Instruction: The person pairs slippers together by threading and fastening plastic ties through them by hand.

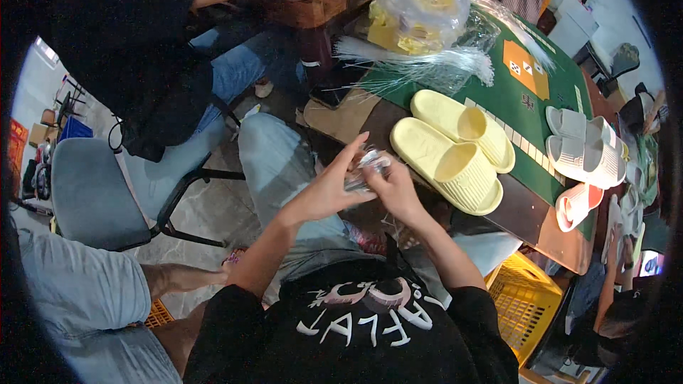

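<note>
In front of my lap, my left hand (pixel 329 186) is open, its fingers and thumb stretched apart around a small crinkled, shiny clear-and-white thing (pixel 371 162). My right hand (pixel 397 190) pinches that thing between thumb and fingers. Motion blur and the fingers hide its exact kind. Just right of my hands, a pair of pale yellow slide sandals (pixel 455 163) lies on the table edge. Behind them is a bundle of thin clear plastic strands (pixel 427 60), next to a clear plastic bag (pixel 420 0) with yellow things inside.
The green-topped table (pixel 523 103) also bears grey slides (pixel 583 146) and a red-and-white slide (pixel 578 205). Below its edge stands a yellow plastic crate (pixel 523 299). A grey chair (pixel 99 192) is at left. People sit close by on the left and at the far right.
</note>
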Tool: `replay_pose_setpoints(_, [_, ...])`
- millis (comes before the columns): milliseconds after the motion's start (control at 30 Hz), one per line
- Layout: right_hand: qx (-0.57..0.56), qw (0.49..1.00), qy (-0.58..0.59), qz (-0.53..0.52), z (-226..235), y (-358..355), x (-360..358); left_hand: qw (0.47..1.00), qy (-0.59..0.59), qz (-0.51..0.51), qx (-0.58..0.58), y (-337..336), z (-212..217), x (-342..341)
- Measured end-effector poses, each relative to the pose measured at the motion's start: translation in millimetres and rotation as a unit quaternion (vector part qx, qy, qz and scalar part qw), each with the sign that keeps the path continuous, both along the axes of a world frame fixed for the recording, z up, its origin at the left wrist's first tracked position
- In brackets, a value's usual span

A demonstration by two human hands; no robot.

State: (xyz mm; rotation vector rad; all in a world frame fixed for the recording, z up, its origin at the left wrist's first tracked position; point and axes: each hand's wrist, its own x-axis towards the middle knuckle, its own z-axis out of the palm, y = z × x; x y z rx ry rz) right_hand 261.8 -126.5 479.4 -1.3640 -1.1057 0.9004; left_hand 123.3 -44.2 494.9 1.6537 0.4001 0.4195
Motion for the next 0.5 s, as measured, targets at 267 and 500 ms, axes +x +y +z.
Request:
replay_pose_setpoints(267, [-0.085,0.96,0.258,-0.066,56,-5,53,0.997,-0.008,-0.026,0.068,13,65,-37])
replay_pose_setpoints(500, [0.076,0.973,0.122,-0.182,158,12,117,0.981,-0.075,0.16,0.077,61,57,13])
